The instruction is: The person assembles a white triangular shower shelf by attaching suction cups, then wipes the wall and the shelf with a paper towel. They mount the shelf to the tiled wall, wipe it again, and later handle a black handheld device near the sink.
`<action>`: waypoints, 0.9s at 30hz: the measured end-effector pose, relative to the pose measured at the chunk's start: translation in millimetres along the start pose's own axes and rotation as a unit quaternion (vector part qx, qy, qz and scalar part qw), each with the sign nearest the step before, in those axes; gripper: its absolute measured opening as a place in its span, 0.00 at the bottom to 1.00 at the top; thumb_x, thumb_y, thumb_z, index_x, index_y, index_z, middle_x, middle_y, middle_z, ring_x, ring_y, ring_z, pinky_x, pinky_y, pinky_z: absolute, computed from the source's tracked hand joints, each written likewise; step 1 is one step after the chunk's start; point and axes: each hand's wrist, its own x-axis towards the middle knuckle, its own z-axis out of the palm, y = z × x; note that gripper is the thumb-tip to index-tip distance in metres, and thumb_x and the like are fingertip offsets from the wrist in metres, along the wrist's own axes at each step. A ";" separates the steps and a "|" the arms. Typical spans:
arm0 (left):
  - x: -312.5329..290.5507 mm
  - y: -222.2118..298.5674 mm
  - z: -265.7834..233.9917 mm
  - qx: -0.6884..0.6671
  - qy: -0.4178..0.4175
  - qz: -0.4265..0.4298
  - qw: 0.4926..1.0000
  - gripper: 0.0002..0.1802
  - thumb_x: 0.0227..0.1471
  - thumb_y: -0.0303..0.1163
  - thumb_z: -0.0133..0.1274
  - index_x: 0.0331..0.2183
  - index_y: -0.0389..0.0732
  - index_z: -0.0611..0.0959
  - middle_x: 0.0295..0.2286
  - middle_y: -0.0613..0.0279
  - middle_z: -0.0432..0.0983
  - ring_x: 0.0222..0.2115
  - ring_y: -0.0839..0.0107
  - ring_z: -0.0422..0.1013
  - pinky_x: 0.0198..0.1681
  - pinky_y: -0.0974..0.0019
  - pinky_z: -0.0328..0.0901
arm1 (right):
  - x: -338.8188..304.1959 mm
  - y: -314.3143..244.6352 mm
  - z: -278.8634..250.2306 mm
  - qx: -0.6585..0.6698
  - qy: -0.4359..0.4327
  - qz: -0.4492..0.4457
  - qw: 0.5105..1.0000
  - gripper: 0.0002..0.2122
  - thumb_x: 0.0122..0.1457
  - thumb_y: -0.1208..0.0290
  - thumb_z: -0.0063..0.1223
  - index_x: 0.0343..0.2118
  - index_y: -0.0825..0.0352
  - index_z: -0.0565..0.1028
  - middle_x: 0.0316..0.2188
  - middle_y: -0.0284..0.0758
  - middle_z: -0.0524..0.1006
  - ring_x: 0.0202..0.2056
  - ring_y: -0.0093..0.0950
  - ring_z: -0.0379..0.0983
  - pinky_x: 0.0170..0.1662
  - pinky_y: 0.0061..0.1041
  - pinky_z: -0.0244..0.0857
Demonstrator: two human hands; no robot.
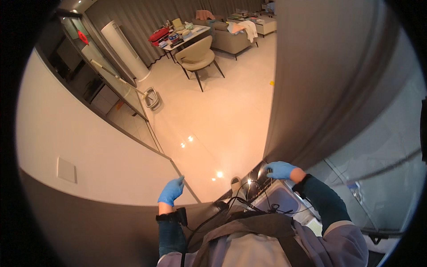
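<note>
My left hand [171,190], in a blue glove, is held out beside the edge of the pale wall [111,164], fingers stretched forward and apparently holding nothing. My right hand [281,170], also gloved in blue, is by the lower edge of the tall grey-brown door or panel [311,80]. Its fingers curl downward around something small that I cannot make out. Below this hand is a white-rimmed, blue-grey basin-like thing [284,201], partly hidden by my body and dark cables [253,205]. Dark straps circle both my wrists.
A doorway threshold [255,183] crosses in front of me, with a shoe [236,181] near it. On the pale floor [222,115] beyond stand a chair [197,60], a cluttered table [189,36], a sofa [229,42] and a mop bucket [152,99]. Glass [382,178] is at right.
</note>
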 end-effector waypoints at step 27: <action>277.5 -155.3 -120.3 -0.243 0.005 -0.157 0.957 0.15 0.52 0.30 0.50 0.43 0.41 0.81 0.40 0.53 0.78 0.40 0.65 0.75 0.47 0.64 0.66 | 524.9 -137.4 -240.6 -0.188 -0.248 -0.151 0.938 0.24 0.52 0.60 0.52 0.53 0.62 0.70 0.51 0.40 0.71 0.52 0.40 0.67 0.54 0.36 0.61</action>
